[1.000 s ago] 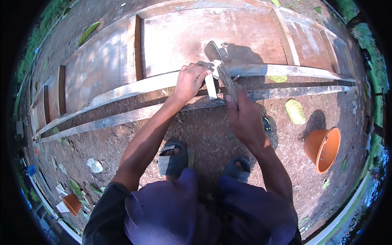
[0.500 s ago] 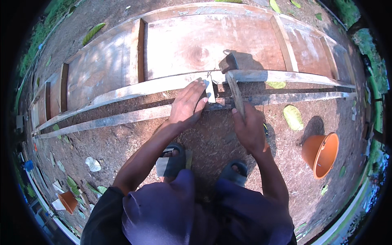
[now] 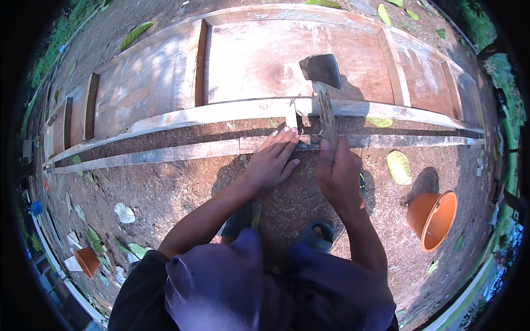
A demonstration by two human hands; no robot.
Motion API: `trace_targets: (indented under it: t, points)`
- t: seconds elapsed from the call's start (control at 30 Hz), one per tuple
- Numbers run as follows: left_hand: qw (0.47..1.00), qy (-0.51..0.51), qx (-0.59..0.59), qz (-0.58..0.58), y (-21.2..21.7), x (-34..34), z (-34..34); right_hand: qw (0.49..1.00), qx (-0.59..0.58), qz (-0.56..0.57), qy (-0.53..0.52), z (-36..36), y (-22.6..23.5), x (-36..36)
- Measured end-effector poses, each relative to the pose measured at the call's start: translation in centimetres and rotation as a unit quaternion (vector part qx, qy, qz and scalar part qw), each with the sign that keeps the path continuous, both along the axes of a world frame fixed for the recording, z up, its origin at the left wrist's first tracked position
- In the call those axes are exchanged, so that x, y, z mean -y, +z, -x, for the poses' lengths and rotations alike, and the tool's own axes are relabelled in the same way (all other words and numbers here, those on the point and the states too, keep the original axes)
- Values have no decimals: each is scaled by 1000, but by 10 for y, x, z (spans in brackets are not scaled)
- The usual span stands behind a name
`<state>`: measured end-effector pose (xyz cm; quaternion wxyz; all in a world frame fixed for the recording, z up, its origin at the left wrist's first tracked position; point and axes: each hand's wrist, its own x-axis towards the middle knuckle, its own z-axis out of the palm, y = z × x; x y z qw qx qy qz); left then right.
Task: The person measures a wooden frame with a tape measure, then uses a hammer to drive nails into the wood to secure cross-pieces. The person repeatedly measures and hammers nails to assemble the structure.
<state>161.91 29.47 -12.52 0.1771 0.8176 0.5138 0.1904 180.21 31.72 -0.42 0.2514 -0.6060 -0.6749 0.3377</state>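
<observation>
My right hand [image 3: 339,172] is wrapped round the wooden handle of a hatchet [image 3: 322,71]. Its dark metal head hangs over the plywood panel [image 3: 259,60], beyond the pale upper rail [image 3: 221,114]. Fingers stretched and flat, my left hand [image 3: 271,159] rests on the lower rail [image 3: 193,152]. Its fingertips touch the bottom of a short pale wood piece [image 3: 291,115] standing across the gap between the two rails. Part of that piece is hidden by the fingers.
Wooden crosspieces [image 3: 196,63] divide the long panel lying on the soil. An orange bucket [image 3: 436,220] lies tilted at right, and a smaller orange container [image 3: 87,261] is at lower left. Leaves [image 3: 398,167] are scattered around. My sandalled foot [image 3: 316,236] is close below.
The hatchet head has swung up and away from the upper rail, now showing its broad side. My left hand has slid down and right along the short wood piece.
</observation>
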Motion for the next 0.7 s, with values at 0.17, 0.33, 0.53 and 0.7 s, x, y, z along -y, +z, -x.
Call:
trace_targets:
  t: [0.17,0.33,0.53,0.7]
  points:
    - [1000,-3,1,10,-1,-2,0,992,94,71,39,-10,-20,-9]
    - [1000,-3,-3,-7,3,-1,5,998,-35,-57,-11,5,15,1]
    - [1000,-10,4,6,4,-5,1,994,98,16,42,-5,-8,-9]
    - [1000,-19,9,17,-1,0,0,997,60,-38,16,-6,-7,4]
